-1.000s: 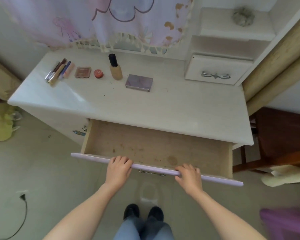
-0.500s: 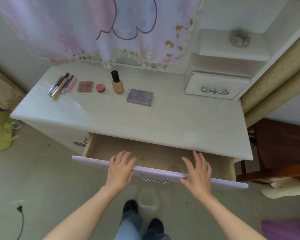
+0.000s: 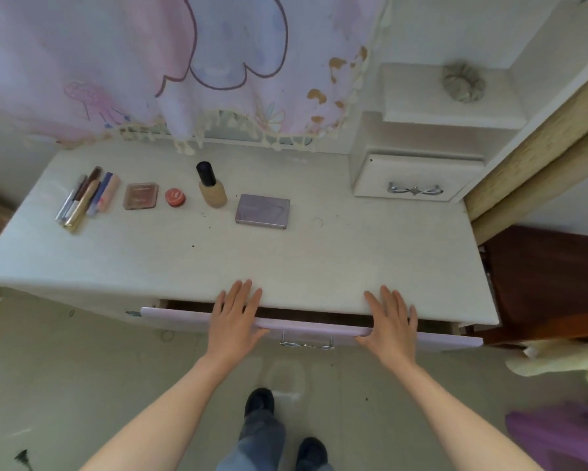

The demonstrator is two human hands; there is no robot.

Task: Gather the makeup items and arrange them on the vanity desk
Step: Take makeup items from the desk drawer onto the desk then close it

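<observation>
Drawer (image 3: 180, 316) pushed further in, left hand (image 3: 235, 321), right hand (image 3: 391, 326) flat against it

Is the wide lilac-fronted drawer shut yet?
Not quite: a dark gap shows between the lilac drawer front and the white desk top.

A single head-worn view looks forward and steeply down from just above the front edge of the bench (image 3: 285, 253). It is close in and takes in the whole top to the back edge, with the floor (image 3: 65, 368) and shoes (image 3: 259, 401) below.
</observation>
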